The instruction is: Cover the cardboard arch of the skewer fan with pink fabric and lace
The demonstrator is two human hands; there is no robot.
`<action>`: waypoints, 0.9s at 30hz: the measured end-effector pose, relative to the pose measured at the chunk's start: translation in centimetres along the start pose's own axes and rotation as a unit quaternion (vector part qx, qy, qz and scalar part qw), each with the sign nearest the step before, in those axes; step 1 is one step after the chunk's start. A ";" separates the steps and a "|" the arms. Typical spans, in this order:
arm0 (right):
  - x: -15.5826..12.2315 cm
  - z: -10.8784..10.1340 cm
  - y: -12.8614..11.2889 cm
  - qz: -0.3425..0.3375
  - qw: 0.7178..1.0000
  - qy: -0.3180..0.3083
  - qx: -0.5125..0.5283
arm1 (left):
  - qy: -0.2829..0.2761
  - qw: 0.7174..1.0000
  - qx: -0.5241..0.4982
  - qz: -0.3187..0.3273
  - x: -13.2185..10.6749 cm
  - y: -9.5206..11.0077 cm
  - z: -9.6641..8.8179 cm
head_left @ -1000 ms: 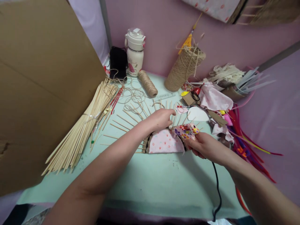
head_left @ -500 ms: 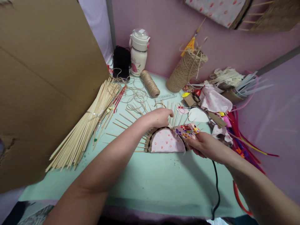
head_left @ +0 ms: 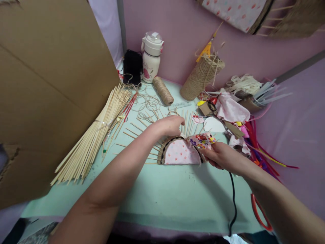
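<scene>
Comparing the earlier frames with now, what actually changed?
The left hand has shifted slightly left along the curved edge of the half-round fabric-covered piece. The camera view also moved a little. Nothing was visibly taken hold of or let go: the right hand still grips the floral-patterned glue gun. The stick bundle, twine cone and bottle stayed put.

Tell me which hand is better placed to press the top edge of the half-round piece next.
Left, most likely: the left hand is right at the top edge of the half-round piece, while the right hand is occupied, holding the flowered tool.
</scene>
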State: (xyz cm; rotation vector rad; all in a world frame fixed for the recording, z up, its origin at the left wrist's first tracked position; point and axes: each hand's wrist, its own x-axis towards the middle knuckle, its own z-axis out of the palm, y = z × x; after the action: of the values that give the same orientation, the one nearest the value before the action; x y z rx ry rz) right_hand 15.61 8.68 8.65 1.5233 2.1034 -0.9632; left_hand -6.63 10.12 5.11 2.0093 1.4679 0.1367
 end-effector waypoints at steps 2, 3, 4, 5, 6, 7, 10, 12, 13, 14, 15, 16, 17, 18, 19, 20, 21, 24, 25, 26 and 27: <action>0.0 -0.1 -0.1 -0.002 1.000 -0.004 -0.008 | -0.005 1.000 0.002 -0.008 -0.1 0.1 -0.1; 0.0 -0.1 -0.2 -0.003 1.000 -0.005 -0.009 | -0.008 1.000 0.002 -0.011 -0.1 0.1 -0.1; -0.1 -0.2 -0.3 -0.004 1.000 -0.005 -0.009 | -0.008 1.000 0.002 -0.014 -0.2 0.2 -0.2; -0.1 -0.2 -0.4 -0.005 1.000 -0.004 -0.008 | -0.007 1.000 0.004 -0.015 -0.2 0.2 -0.2; -0.1 -0.2 -0.5 -0.006 1.000 -0.005 -0.006 | -0.005 1.000 0.006 -0.015 -0.2 0.2 -0.2; -0.1 -0.2 -0.6 -0.005 1.000 -0.005 -0.005 | -0.003 1.000 0.010 -0.014 -0.2 0.2 -0.2; -0.1 -0.2 -0.9 0.002 1.000 -0.004 0.000 | -0.001 1.000 0.022 -0.013 -0.1 0.1 -0.2; 0.0 -0.1 -1.0 0.007 1.000 -0.004 0.002 | -0.001 0.999 0.030 -0.011 0.1 -0.1 -0.1; 0.1 -0.1 -1.0 0.009 1.000 -0.003 0.002 | 0.000 0.999 0.033 -0.009 0.2 -0.1 -0.1; 0.1 -0.1 -1.0 0.010 1.000 -0.003 0.001 | 0.002 0.999 0.035 -0.008 0.2 -0.2 0.0; 0.1 -0.1 -1.1 0.012 1.000 -0.004 0.000 | 0.004 0.999 0.035 -0.005 0.2 -0.2 0.0; 0.1 -0.1 -1.1 0.013 1.000 -0.003 0.000 | 0.007 0.999 0.035 -0.002 0.3 -0.3 0.0; 0.1 -0.1 -1.1 0.013 1.000 -0.002 0.001 | 0.010 0.999 0.035 0.000 0.3 -0.3 0.0; 0.1 -0.1 -1.2 0.013 1.000 -0.002 0.000 | 0.012 0.999 0.034 0.001 0.3 -0.3 0.0; 0.1 0.0 -1.3 0.012 1.000 -0.002 0.000 | 0.013 0.999 0.033 0.001 0.3 -0.3 0.0; 0.1 0.0 -1.3 0.010 1.000 -0.002 -0.001 | 0.012 0.999 0.033 0.001 0.3 -0.3 0.0; 0.1 0.0 -1.3 0.009 1.000 -0.004 -0.001 | 0.011 0.999 0.033 -0.001 0.2 -0.3 0.0; 0.1 0.0 -1.3 0.008 1.000 -0.006 -0.002 | 0.008 0.999 0.038 -0.008 0.2 -0.3 0.0; 0.2 0.0 -1.2 0.008 1.000 -0.006 -0.002 | 0.008 0.999 0.041 -0.009 0.2 -0.3 0.0; 0.2 0.0 -1.2 0.007 1.000 -0.005 -0.002 | 0.008 0.999 0.042 -0.010 0.2 -0.3 0.0; 0.2 0.1 -1.1 0.005 1.000 -0.004 -0.003 | 0.009 0.999 0.043 -0.009 0.2 -0.2 0.0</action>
State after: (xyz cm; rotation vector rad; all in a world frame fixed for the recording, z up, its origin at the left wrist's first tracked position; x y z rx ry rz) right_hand 14.46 8.60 8.80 1.5219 2.0897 -0.9583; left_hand -6.75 10.37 4.93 2.0669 1.5270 0.0848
